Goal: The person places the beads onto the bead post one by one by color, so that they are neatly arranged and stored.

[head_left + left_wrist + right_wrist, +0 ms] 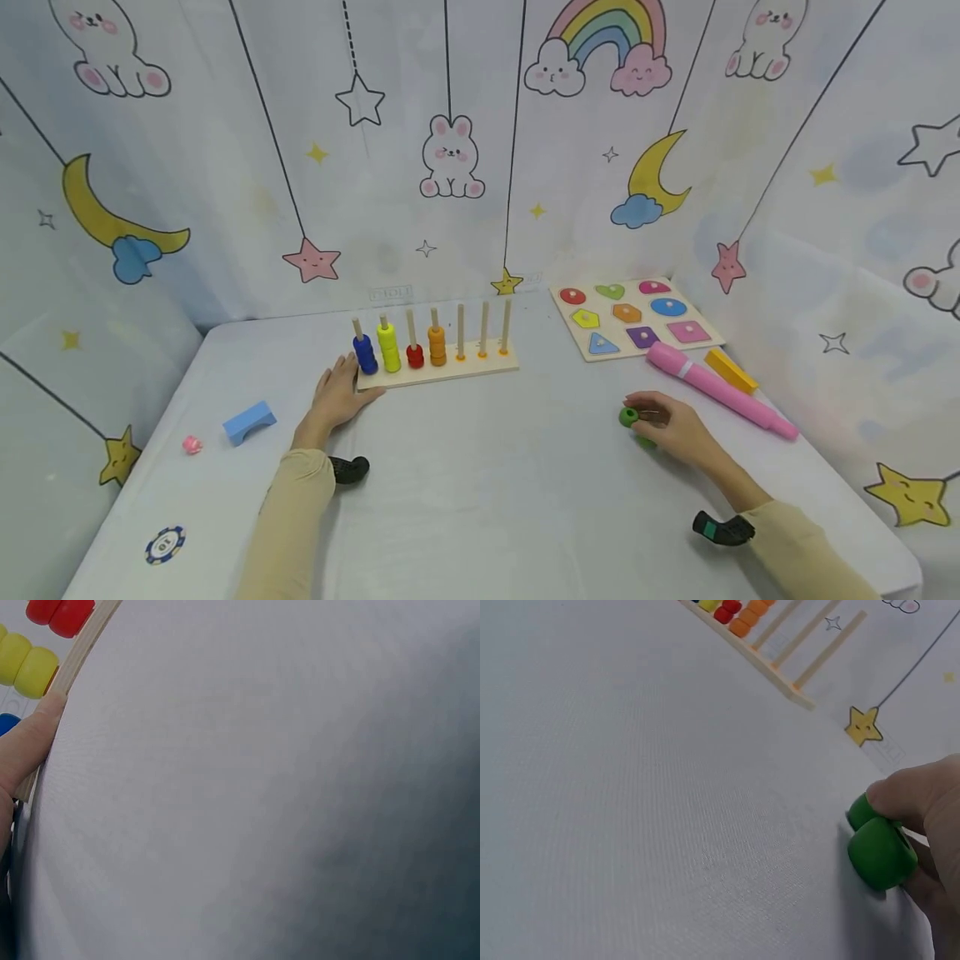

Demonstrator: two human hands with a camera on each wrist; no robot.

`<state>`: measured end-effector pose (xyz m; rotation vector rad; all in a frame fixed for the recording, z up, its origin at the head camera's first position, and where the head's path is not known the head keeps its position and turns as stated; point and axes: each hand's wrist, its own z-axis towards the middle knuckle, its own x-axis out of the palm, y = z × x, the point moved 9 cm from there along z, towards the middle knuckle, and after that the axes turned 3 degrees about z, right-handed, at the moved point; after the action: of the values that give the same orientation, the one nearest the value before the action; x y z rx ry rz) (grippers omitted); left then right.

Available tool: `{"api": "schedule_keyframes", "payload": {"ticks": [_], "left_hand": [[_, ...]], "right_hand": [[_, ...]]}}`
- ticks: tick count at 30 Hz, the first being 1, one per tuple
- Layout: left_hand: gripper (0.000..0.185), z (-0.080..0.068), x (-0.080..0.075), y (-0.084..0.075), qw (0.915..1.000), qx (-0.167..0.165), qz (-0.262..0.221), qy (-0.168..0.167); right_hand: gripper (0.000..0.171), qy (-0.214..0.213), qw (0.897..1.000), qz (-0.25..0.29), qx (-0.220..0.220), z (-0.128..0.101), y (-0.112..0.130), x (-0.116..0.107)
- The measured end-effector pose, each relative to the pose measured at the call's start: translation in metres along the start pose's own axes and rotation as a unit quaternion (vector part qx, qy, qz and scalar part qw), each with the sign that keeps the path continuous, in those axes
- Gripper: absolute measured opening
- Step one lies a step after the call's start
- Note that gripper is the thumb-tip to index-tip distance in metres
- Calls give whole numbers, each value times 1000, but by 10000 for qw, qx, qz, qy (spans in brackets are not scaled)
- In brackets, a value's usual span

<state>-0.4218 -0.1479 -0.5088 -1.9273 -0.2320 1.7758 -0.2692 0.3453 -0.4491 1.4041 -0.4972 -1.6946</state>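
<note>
Printed fabric walls with moons, stars and rabbits enclose a table [480, 500] under taut grey cloth, where we see a wooden peg rack [437, 367] whose left end our left hand [339, 398] steadies with flat, relaxed fingers. Near the table's right side, beside a pink toy pen [716, 389], our right hand [671, 425] pinches small green beads [877, 844]. We judge them light, rigid, smooth and apt to roll, best gripped across the rounded sides.

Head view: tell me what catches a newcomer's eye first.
The peg board at mid-table, with blue, yellow, red and orange beads stacked on its left pegs; the left hand rests at its left end. Nearer on the right, the right hand pinches green beads on the cloth.
</note>
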Motion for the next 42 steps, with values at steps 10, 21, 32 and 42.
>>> {"api": "schedule_keyframes", "payload": {"ticks": [10,21,32,42], "left_hand": [[90,-1,-4,-2,10000,36,-35,24],[89,0,-6,-4,10000,67,-21,-10],[90,-3,-5,-4,10000,10,-36,-6],[91,-1,-1,0,10000,-53,-41,33]], "right_hand": [[35,-89,9988,-436,186,5,-36,3],[38,-220,9993,-278,100,36,-13,3],[36,-337,9982,333,-368,118,69,28],[33,-251,9916,648,-1090,189,111,78]]}}
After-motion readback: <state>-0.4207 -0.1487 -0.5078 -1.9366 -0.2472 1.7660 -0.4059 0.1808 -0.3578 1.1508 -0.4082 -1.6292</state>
